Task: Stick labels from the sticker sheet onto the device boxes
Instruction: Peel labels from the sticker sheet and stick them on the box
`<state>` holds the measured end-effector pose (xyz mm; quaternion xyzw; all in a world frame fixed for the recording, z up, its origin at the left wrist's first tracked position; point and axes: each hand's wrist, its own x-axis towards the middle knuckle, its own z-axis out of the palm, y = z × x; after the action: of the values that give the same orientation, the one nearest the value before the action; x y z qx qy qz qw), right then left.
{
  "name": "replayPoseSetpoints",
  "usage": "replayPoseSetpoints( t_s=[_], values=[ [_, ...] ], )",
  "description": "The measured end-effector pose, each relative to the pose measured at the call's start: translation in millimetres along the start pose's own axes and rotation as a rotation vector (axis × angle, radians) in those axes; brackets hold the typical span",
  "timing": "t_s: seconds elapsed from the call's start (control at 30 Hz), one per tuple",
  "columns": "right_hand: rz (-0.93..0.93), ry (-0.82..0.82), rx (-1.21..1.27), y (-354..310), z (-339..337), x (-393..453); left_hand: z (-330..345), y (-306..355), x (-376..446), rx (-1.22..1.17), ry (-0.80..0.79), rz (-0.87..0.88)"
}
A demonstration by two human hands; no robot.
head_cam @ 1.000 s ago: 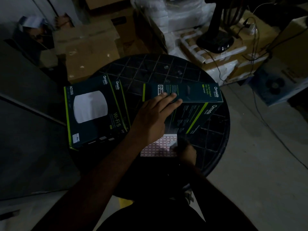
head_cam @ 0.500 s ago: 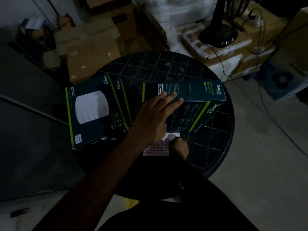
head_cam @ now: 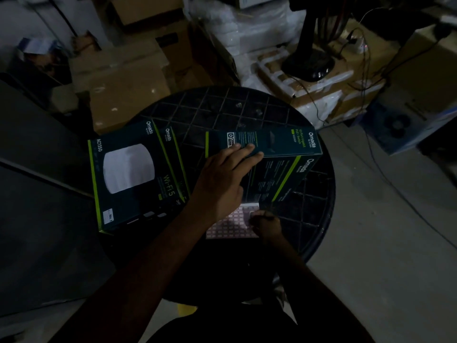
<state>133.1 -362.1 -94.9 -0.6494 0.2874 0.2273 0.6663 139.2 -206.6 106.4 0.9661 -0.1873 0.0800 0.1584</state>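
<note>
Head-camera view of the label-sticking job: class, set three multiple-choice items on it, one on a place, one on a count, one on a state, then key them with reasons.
1. Where does the sticker sheet lie?
A. on the round table's near edge
B. on the floor
C. on top of the white-disc box

2. How many dark green device boxes stand on the table?
A. one
B. two
C. four

3. What is the left hand doing?
A. hanging idle
B. lifting the sheet
C. resting flat on the switch box

Key: 1 A, the sheet sits on the table just before the right hand. 2 B, only the Wi-Fi box and the switch box show. 3 C, its straight fingers lie on the box top.
</note>
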Motion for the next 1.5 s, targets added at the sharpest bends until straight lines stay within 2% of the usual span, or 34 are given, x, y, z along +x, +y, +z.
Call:
replayPoseSetpoints(
  t_s=[0.07, 0.17, 0.3, 0.37, 0.4, 0.5, 0.63, 0.83, 1.03, 1.2, 1.4, 1.5],
  values=[
    [-0.112, -0.128, 0.042, -27.4, -16.0, -34.2, 1.5, -0.1, 1.8, -0.023, 0.039, -0.010],
    [-0.518, -0.186, -0.129, -79.1, -36.0, -88.2, 7.2, 3.6, 4.6, -0.067, 0.168, -0.035],
    [-1.046, -0.017, -0.513, -159.7, -50.3, -141.9, 16.0, 10.4, 12.2, -0.178, 0.344, -0.101],
    [-1.225, 0.060, -0.714, -187.9, -53.2, -142.9, 19.8, 12.6, 15.4, -0.234, 0.398, -0.156],
    [-1.258, 0.075, -0.794, -196.7, -52.9, -137.0, 21.2, 13.6, 16.5, -0.255, 0.415, -0.176],
    [-1.258, 0.046, -0.967, -212.5, -51.7, -118.6, 23.6, 15.5, 18.9, -0.293, 0.446, -0.208],
    [-1.297, 0.008, -1.077, -219.5, -49.5, -108.3, 24.3, 16.2, 21.6, -0.340, 0.464, -0.238],
    [-1.339, 0.060, -1.223, -222.9, -47.4, -106.1, 25.3, 18.2, 25.2, -0.425, 0.491, -0.297],
    [-1.394, 0.139, -1.316, -223.0, -42.9, -105.1, 20.7, 19.6, 27.2, -0.352, 0.476, -0.286],
    [-1.355, 0.159, -1.271, -222.8, -40.6, -105.3, 17.2, 19.5, 27.2, -0.308, 0.429, -0.291],
    [-1.099, 0.071, -1.025, -228.8, -42.7, -102.1, 19.8, 23.3, 32.4, -0.274, 0.449, -0.336],
    [-1.028, 0.055, -1.012, -231.5, -43.4, -101.8, 22.8, 23.7, 30.7, -0.243, 0.454, -0.334]
  ],
)
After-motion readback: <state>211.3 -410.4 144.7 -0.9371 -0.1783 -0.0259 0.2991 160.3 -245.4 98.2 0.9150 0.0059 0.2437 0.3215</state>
